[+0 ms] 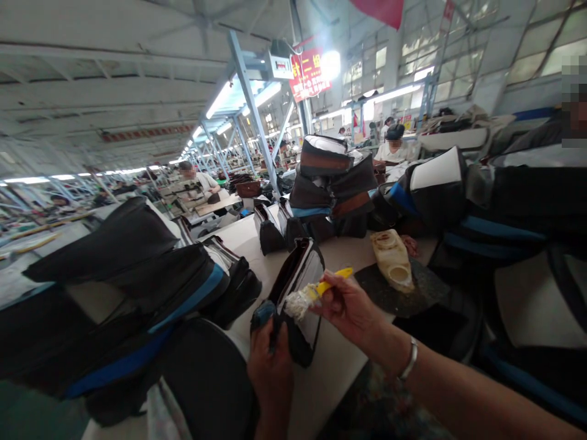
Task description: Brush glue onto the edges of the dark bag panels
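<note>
My right hand (351, 308) pinches a brush by its yellow handle (334, 279). The brush's bristles (299, 302) are clumped with a whitish, pasty coating and lie against or just over the white panel of a black bag (308, 342); I cannot tell if they touch. The bag stands tilted on the pale table, its dark opening facing up and left. At its near left end, my left hand (270, 351) is closed around the edge, beside a dark blue bit (263, 313) of unclear kind.
A stained, cut-open plastic jug (392, 260) stands on a dark mat (428, 284) to the right. Stacked black bags with blue strips (183, 299) crowd the left. More bags (332, 189) pile up behind and on the right. People sit at machines farther back.
</note>
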`<state>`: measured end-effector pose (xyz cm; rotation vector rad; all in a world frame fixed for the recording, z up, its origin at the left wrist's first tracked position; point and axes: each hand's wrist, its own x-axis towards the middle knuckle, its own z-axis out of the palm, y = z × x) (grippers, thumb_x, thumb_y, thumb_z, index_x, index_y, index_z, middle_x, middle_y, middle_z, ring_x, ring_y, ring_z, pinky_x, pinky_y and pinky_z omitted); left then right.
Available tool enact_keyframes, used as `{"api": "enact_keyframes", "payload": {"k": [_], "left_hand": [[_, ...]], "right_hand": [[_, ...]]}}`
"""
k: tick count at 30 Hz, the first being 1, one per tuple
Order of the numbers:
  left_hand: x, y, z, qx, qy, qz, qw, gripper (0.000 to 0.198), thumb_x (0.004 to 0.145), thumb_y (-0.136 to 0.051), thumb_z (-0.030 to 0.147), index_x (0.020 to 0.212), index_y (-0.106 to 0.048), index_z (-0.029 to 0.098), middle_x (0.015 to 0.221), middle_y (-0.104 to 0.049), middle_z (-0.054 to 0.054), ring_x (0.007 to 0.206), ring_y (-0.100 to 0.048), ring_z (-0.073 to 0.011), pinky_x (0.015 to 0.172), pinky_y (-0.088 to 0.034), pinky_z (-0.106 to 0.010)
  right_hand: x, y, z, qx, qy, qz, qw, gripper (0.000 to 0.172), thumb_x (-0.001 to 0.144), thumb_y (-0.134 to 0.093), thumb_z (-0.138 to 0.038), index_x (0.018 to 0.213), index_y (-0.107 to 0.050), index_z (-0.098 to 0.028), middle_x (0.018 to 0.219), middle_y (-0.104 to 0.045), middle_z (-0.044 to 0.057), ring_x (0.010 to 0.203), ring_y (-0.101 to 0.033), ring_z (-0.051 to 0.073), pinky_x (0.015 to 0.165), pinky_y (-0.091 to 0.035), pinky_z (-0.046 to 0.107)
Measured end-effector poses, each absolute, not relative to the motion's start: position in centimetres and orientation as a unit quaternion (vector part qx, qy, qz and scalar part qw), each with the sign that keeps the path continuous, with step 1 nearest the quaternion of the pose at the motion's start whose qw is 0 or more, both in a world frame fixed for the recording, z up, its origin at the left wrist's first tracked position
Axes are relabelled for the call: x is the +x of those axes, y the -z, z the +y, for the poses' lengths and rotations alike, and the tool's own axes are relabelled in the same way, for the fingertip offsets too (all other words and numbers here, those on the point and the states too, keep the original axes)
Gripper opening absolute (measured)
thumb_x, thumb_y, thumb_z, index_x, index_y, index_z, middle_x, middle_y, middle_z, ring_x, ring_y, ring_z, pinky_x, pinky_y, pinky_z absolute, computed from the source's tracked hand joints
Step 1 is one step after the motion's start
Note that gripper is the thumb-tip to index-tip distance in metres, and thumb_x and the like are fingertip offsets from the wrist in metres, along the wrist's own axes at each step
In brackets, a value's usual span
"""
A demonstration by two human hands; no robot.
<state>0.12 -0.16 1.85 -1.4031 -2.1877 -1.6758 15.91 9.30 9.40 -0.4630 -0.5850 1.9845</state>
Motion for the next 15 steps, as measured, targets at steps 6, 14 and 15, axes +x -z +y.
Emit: {"api": "enact_keyframes", "payload": {"k": [6, 14, 15], "left_hand": [[-0.3, -6.2, 0.0, -0.417, 0.572, -0.7, -0.096, 0.033, 0.084, -0.067, 0.045, 0.105, -0.075, 0.02, 0.106, -0.076, -0.005, 0.1, -0.069, -0.0228, 0.09, -0.054, -0.033], [0.7, -9.2, -0.8, -0.294, 0.634, -0.655, -0.289, 0.046, 0.072, -0.078, 0.044, 0.107, -0.074, 0.015, 0.109, -0.076, -0.007, 0.103, -0.069, -0.0253, 0.085, -0.056, -0.03], [0.6, -9.3, -0.9, -0.275, 0.643, -0.648, -0.304, 0.045, 0.071, -0.079, 0.042, 0.107, -0.074, 0.015, 0.108, -0.076, -0.007, 0.102, -0.069, -0.0248, 0.084, -0.056, -0.03]], "right_hand": [[18.4, -13.2, 9.9, -0.187, -0.586, -0.487, 0.62, 0.018, 0.085, -0.076, -0.033, 0.087, -0.066, -0.019, 0.065, -0.059, -0.004, 0.057, -0.052, 0.009, 0.056, -0.045, 0.019], [15.1, -13.2, 11.2, -0.027, -0.197, -0.788, 0.583, 0.006, 0.094, -0.058, -0.021, 0.09, -0.062, -0.021, 0.08, -0.068, 0.0, 0.074, -0.064, 0.016, 0.104, -0.05, 0.046], [15.0, -13.3, 11.4, -0.038, -0.193, -0.783, 0.59, 0.006, 0.095, -0.057, -0.021, 0.091, -0.062, -0.021, 0.082, -0.068, 0.001, 0.076, -0.065, 0.016, 0.103, -0.051, 0.046]]}}
